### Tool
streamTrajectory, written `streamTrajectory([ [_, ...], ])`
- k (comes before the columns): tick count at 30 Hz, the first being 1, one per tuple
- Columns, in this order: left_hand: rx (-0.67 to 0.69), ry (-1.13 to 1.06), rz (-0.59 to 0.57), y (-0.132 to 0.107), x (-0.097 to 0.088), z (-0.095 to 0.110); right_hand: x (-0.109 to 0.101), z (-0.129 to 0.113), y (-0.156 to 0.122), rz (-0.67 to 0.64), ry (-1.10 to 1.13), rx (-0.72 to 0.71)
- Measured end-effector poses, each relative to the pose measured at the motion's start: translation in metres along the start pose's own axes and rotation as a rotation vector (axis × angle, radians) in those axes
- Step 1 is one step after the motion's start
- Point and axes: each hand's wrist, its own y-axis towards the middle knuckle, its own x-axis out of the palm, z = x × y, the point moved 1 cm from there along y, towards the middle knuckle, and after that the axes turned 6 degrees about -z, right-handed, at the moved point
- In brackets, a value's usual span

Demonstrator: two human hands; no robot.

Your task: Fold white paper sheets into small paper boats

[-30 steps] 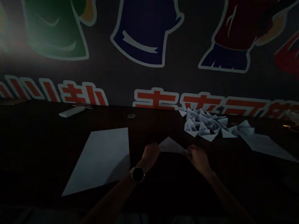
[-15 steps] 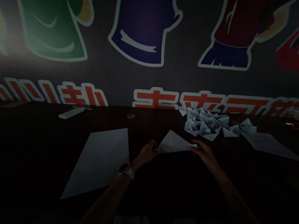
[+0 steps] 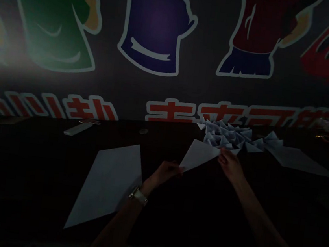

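One wristwatch [image 3: 138, 196]: strapped on behind the left fingers [image 3: 174, 168].
White sheet [image 3: 107, 184]: flat, to the left of those fingers.
Left hand [image 3: 163, 175]: fingertips pinching the folded paper [image 3: 198, 156] by its near corner.
Folded paper: a triangle spanning between both hands' fingers, peak pointing away.
Right hand [image 3: 231, 167]: fingers gripping the right-hand corner.
Paper boats [image 3: 225, 132]: clustered just beyond the right fingers.
Red lettering [image 3: 171, 109]: well beyond all the fingers.

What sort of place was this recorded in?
Probably a dim indoor activity room or office; which, I can't tell. A dark table holding piled folded papers faces a wall with cartoon figures and large lettering.
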Motion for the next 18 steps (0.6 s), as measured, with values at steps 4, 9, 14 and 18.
streamTrajectory([
  [4, -0.079, -0.512, -0.464, -0.006, 0.017, 0.007, 0.032, -0.012, 0.004, -0.207, -0.07, 0.015],
  [9, -0.014, -0.598, -0.224, -0.009, 0.032, 0.014, 0.083, 0.0, -0.006, -0.445, -0.129, 0.043],
  [14, -0.001, -0.338, 0.3, -0.002, 0.027, 0.005, 0.101, 0.015, -0.012, -0.33, -0.052, 0.162],
  [18, 0.123, -0.022, 0.42, 0.006, 0.023, -0.01, 0.095, 0.024, -0.013, -0.245, -0.311, 0.12],
])
